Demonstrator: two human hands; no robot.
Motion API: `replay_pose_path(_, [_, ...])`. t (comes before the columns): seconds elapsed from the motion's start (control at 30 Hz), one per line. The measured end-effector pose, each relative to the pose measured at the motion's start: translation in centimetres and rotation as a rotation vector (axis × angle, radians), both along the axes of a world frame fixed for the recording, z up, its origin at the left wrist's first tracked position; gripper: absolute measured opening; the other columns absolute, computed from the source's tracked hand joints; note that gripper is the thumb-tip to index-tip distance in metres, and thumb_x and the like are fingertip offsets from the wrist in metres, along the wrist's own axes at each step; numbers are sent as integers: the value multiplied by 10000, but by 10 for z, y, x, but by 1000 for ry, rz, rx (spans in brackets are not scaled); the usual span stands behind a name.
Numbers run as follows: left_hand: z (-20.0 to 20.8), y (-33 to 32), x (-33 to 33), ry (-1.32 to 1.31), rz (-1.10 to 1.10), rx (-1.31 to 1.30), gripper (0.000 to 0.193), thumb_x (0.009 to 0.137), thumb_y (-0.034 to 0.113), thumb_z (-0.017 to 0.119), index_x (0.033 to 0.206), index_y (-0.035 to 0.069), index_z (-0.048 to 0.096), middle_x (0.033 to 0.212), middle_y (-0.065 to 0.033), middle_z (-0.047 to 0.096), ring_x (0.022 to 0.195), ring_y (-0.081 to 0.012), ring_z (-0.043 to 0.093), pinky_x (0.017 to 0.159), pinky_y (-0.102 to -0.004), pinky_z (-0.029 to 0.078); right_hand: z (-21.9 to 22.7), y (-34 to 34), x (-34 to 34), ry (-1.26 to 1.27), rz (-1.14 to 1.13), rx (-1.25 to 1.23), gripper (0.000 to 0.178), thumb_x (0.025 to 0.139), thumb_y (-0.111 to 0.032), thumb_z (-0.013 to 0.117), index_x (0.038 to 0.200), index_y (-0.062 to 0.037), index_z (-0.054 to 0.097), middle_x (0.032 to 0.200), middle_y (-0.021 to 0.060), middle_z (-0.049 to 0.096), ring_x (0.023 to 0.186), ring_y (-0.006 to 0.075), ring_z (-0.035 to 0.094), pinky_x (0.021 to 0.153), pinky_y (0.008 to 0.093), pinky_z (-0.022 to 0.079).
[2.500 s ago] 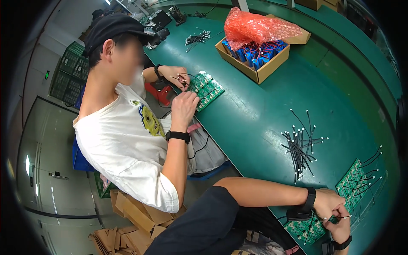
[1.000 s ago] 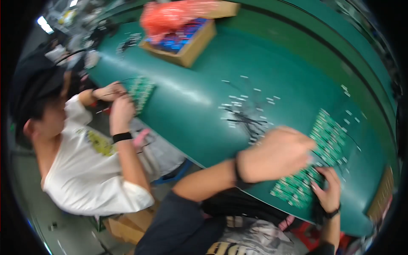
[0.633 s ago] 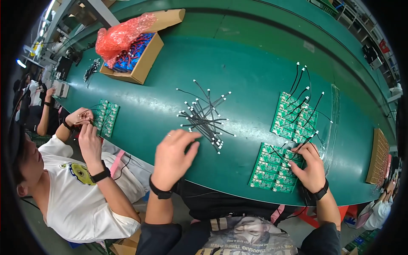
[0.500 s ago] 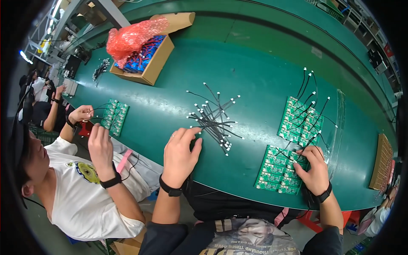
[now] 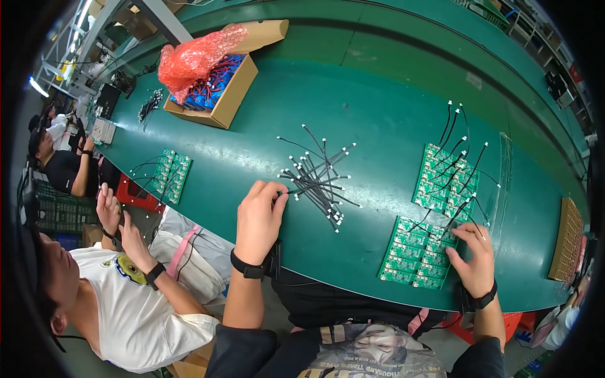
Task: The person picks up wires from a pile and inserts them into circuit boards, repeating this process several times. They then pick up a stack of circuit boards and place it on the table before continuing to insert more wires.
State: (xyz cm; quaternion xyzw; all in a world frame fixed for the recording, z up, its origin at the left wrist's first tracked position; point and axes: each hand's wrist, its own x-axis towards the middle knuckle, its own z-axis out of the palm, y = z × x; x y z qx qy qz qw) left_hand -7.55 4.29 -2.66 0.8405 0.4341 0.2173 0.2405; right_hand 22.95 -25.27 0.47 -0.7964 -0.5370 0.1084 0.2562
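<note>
My left hand [image 5: 260, 214] is closed in a pinch at the left edge of a loose pile of short black cables [image 5: 320, 184] with white end connectors. One black cable runs from its fingertips into the pile. My right hand [image 5: 474, 255] is at the right edge of the lower green circuit board panel [image 5: 413, 255], thumb and fingers apart, fingertips at the board's edge. Black cables stand on the upper part of this panel. Just beyond it lies another green circuit board panel [image 5: 435, 179] with several black cables rising from it, their white ends loose.
An open cardboard box [image 5: 230, 94] holds blue parts with red wires, partly under red bubble wrap [image 5: 195, 60]. To the left, a co-worker in a white shirt [image 5: 148, 309] sits by another cabled board panel [image 5: 171, 176]. A brown slotted tray [image 5: 565, 239] stands at the far right.
My right hand has drawn back right from the lower panel's cables to its edge. My left hand has shifted slightly left. The co-worker's hands have left their panel.
</note>
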Motion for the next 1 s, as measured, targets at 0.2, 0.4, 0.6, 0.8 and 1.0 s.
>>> replay_pose_path(0.2, [19, -9, -7, -140, 100, -125, 63, 963, 44, 688, 1007, -2, 685, 925, -107, 706, 736, -199, 684, 676, -330, 541, 14, -24, 2, 160, -13, 62, 200, 789, 3, 756, 988, 3, 735, 958, 125, 708, 898, 285, 681, 825, 381, 540])
replay_pose_path(0.4, [22, -52, -18, -578, -66, -738, 94, 1001, 69, 669, 1084, 26, 658, 958, -51, 762, 828, -78, 700, 729, -260, 564, 21, -12, -16, 398, 315, 19, 152, 797, 4, 800, 944, -15, 769, 859, 104, 733, 745, 256, 695, 710, 340, 558])
replay_pose_path(0.6, [31, -119, 26, -377, -616, -864, 94, 1009, 109, 678, 1043, 29, 643, 875, -37, 763, 811, -140, 746, 732, -258, 565, 12, 7, -63, 744, 315, 76, 163, 805, -6, 814, 962, -16, 768, 896, 118, 749, 767, 235, 714, 718, 313, 564])
replay_pose_path(0.8, [4, -144, 41, -507, -691, -961, 117, 995, 120, 682, 1017, 20, 626, 833, -61, 739, 737, -164, 722, 678, -295, 551, -8, 12, -83, 710, 230, 185, 164, 773, -2, 811, 926, -3, 751, 882, 120, 742, 789, 214, 702, 724, 321, 546])
replay_pose_path(1.0, [-7, -143, 41, -553, -687, -871, 118, 1003, 132, 680, 1027, 31, 623, 851, -58, 725, 737, -175, 714, 665, -318, 545, -19, 10, -79, 681, 198, 173, 130, 785, 2, 822, 895, -4, 754, 885, 125, 751, 775, 221, 714, 710, 313, 550])
